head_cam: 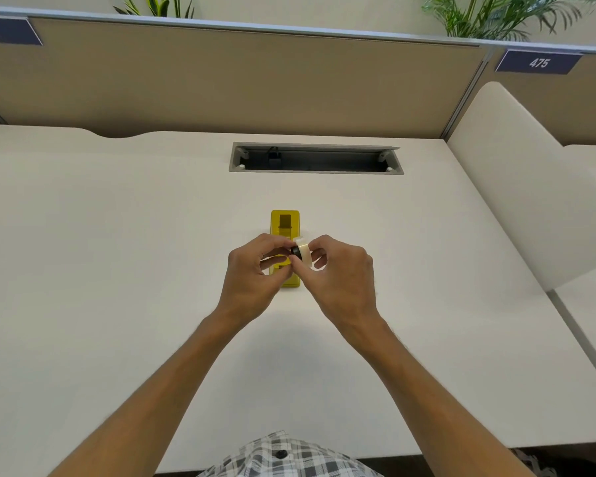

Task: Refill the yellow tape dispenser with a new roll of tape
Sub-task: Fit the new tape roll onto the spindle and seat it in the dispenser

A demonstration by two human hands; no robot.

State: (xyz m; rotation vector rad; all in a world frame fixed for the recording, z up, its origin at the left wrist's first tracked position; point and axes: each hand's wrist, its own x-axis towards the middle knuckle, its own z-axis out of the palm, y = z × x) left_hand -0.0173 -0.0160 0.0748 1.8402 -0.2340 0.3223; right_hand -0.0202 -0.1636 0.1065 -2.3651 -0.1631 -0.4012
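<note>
The yellow tape dispenser (285,224) stands on the white desk (117,235), lengthwise away from me, with its near half hidden behind my hands. Just above it I hold a pale roll of tape (304,253) with a black core (296,252) at its left face. My right hand (338,270) grips the roll from the right. My left hand (253,270) pinches the black core with its fingertips. Both hands meet over the middle of the dispenser.
A grey cable slot (315,158) is sunk into the desk behind the dispenser. A tan partition (221,80) closes the far edge. A cream side panel (516,187) rises at the right. The desk's front edge lies close to my body.
</note>
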